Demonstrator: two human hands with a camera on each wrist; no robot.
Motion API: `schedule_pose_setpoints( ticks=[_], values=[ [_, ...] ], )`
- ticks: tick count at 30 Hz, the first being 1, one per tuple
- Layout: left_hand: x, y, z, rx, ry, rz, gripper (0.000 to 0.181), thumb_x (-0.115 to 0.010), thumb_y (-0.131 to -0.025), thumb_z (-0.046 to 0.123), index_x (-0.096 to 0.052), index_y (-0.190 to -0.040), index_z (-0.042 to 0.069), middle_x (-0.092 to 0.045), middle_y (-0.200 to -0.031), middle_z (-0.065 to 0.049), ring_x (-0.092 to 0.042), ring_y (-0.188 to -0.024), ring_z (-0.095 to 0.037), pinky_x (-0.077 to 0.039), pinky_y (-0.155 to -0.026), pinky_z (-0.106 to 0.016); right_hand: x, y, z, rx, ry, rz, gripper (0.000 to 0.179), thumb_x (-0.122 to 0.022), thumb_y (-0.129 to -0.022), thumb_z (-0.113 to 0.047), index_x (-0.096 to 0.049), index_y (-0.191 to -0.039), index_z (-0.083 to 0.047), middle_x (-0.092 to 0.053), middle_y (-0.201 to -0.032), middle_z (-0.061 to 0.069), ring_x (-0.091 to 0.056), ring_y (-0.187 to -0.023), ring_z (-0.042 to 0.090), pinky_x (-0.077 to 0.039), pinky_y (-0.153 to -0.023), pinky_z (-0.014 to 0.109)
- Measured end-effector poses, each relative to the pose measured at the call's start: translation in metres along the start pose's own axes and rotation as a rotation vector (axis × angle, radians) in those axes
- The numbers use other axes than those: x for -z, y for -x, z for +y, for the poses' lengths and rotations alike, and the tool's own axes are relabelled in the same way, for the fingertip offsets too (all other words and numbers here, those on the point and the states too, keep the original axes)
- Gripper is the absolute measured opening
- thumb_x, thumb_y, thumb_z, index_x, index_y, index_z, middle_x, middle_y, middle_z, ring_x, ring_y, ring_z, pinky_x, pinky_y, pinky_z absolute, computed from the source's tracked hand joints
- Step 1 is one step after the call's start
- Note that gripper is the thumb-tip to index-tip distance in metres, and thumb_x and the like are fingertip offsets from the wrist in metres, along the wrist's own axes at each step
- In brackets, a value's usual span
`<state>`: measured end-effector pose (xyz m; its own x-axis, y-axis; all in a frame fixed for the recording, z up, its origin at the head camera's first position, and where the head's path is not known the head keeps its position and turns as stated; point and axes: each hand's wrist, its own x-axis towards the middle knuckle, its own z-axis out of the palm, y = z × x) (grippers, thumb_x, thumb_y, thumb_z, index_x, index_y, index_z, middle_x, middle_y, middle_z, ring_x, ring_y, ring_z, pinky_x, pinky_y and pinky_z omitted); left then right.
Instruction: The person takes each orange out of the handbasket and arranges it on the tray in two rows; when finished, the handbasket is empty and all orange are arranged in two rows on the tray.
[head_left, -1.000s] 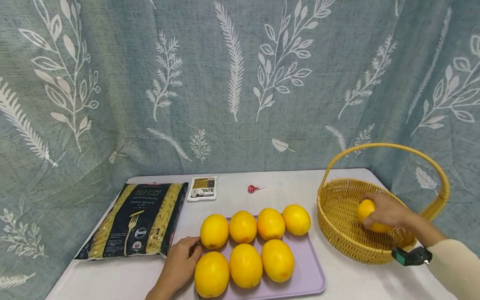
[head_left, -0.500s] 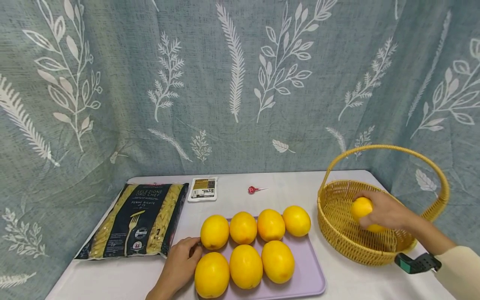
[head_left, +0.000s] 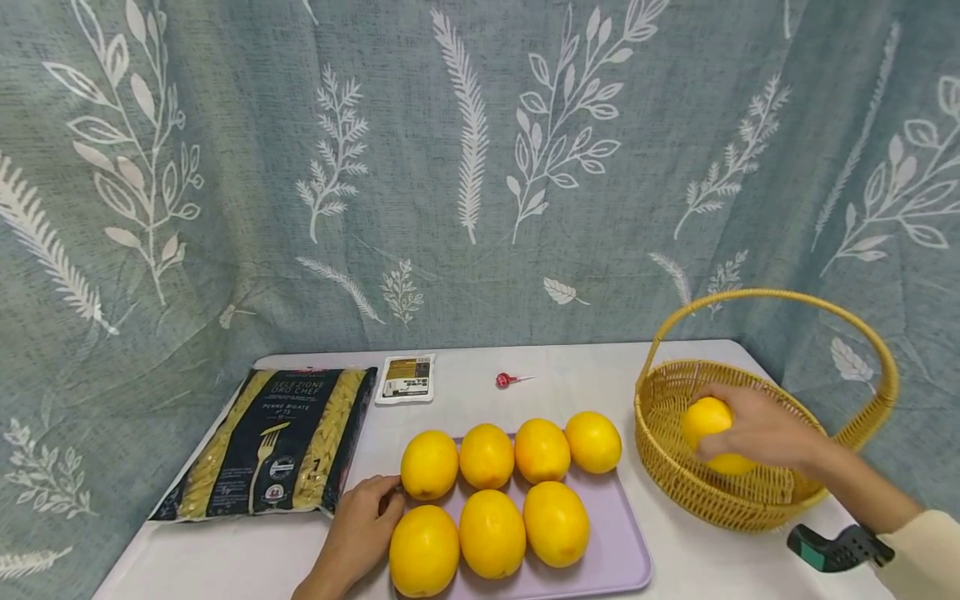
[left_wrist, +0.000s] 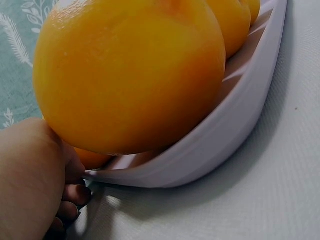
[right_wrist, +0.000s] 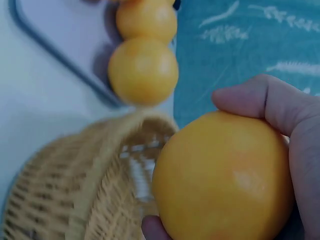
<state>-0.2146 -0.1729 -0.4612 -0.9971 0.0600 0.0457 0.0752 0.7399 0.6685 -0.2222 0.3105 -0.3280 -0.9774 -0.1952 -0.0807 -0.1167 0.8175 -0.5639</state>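
My right hand grips an orange inside the near half of the wicker basket; the thumb lies across the fruit. The right wrist view shows this orange between thumb and fingers, above the basket rim. At the tray's left side, my left hand holds the edge of the lilac tray, fingers curled at the rim. Two rows of oranges sit on the tray, including a front one beside the left hand. That fruit fills much of the left wrist view.
A penne bag lies left of the tray. Behind the tray are a small flat packet and a red lollipop. The basket's tall handle arches over its opening. A patterned curtain stands behind the table.
My right hand has moved left with the orange, across the basket's inside. The left hand, the tray and its oranges have stayed in place.
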Motion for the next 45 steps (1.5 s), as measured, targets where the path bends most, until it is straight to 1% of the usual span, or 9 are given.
schedule_pose_setpoints(
  ticks=[9,15,18,22,26,28,33,40,45],
  values=[
    [0.001,0.001,-0.002,-0.004,-0.001,0.009,0.03,-0.062,-0.095,0.008,-0.069,-0.121,-0.005,-0.062,-0.086,0.0,-0.051,-0.08,-0.016,-0.046,-0.072,-0.034,-0.013,0.006,-0.031,-0.05,-0.145,-0.063,0.058,-0.077,-0.081,-0.032,-0.057,-0.126,-0.003,-0.061,-0.096,0.009,-0.058,-0.078,0.025,-0.05,-0.066,0.039],
    [0.001,0.001,-0.003,-0.008,-0.003,0.012,0.031,-0.062,-0.095,0.009,-0.069,-0.121,-0.005,-0.06,-0.084,0.001,-0.05,-0.08,-0.016,-0.045,-0.071,-0.033,-0.033,0.008,-0.044,-0.009,-0.171,-0.055,0.049,-0.076,-0.084,-0.037,-0.062,-0.119,-0.004,-0.062,-0.09,0.007,-0.059,-0.076,0.022,-0.05,-0.064,0.037],
    [0.002,0.0,-0.003,-0.01,0.0,0.011,0.031,-0.062,-0.095,0.009,-0.069,-0.121,-0.005,-0.058,-0.083,0.001,-0.05,-0.079,-0.016,-0.044,-0.07,-0.032,-0.046,0.008,-0.05,-0.016,-0.183,-0.058,0.047,-0.077,-0.084,-0.039,-0.064,-0.114,-0.006,-0.062,-0.087,0.006,-0.059,-0.075,0.022,-0.051,-0.064,0.036],
    [0.002,0.0,-0.003,-0.009,0.005,0.007,0.031,-0.062,-0.094,0.008,-0.069,-0.121,-0.005,-0.06,-0.085,0.0,-0.05,-0.08,-0.016,-0.045,-0.071,-0.034,-0.063,0.007,-0.054,-0.064,-0.255,-0.106,0.047,-0.077,-0.084,-0.04,-0.063,-0.113,-0.006,-0.064,-0.088,0.008,-0.062,-0.075,0.023,-0.053,-0.062,0.038],
    [0.001,0.0,-0.003,-0.005,0.005,0.003,0.031,-0.062,-0.094,0.008,-0.069,-0.121,-0.005,-0.063,-0.089,-0.001,-0.051,-0.081,-0.017,-0.047,-0.073,-0.035,-0.08,0.006,-0.052,-0.153,-0.315,-0.125,0.052,-0.078,-0.083,-0.04,-0.062,-0.117,-0.005,-0.064,-0.091,0.01,-0.064,-0.077,0.024,-0.056,-0.05,0.043],
    [0.001,0.0,-0.002,-0.002,0.003,0.002,0.031,-0.062,-0.094,0.008,-0.069,-0.122,-0.005,-0.064,-0.092,-0.002,-0.052,-0.082,-0.017,-0.047,-0.074,-0.035,-0.087,0.005,-0.051,-0.186,-0.302,-0.115,0.054,-0.078,-0.082,-0.042,-0.063,-0.118,-0.005,-0.064,-0.093,0.01,-0.064,-0.077,0.024,-0.055,-0.045,0.045],
    [0.001,0.001,-0.002,-0.003,0.006,0.002,0.031,-0.062,-0.094,0.007,-0.069,-0.122,-0.006,-0.064,-0.091,-0.002,-0.052,-0.081,-0.017,-0.048,-0.074,-0.034,-0.102,0.002,-0.05,-0.213,-0.266,-0.119,0.053,-0.078,-0.081,-0.045,-0.063,-0.111,-0.005,-0.063,-0.095,0.009,-0.064,-0.078,0.023,-0.054,-0.046,0.043],
    [0.002,0.001,-0.001,-0.018,0.008,0.008,0.031,-0.062,-0.095,0.007,-0.069,-0.122,-0.006,-0.062,-0.088,-0.001,-0.051,-0.08,-0.016,-0.046,-0.072,-0.034,-0.114,0.001,-0.05,-0.213,-0.232,-0.132,0.062,-0.073,-0.086,-0.05,-0.061,-0.124,-0.003,-0.065,-0.113,0.007,-0.061,-0.098,0.022,-0.055,-0.069,0.039],
    [0.001,0.001,-0.001,-0.017,0.009,0.011,0.031,-0.063,-0.094,0.008,-0.069,-0.122,-0.005,-0.065,-0.093,-0.002,-0.052,-0.082,-0.017,-0.048,-0.075,-0.035,-0.12,0.002,-0.053,-0.226,-0.285,-0.132,0.064,-0.071,-0.088,-0.053,-0.06,-0.129,-0.005,-0.063,-0.112,0.01,-0.065,-0.088,0.023,-0.056,-0.05,0.042]
  ],
)
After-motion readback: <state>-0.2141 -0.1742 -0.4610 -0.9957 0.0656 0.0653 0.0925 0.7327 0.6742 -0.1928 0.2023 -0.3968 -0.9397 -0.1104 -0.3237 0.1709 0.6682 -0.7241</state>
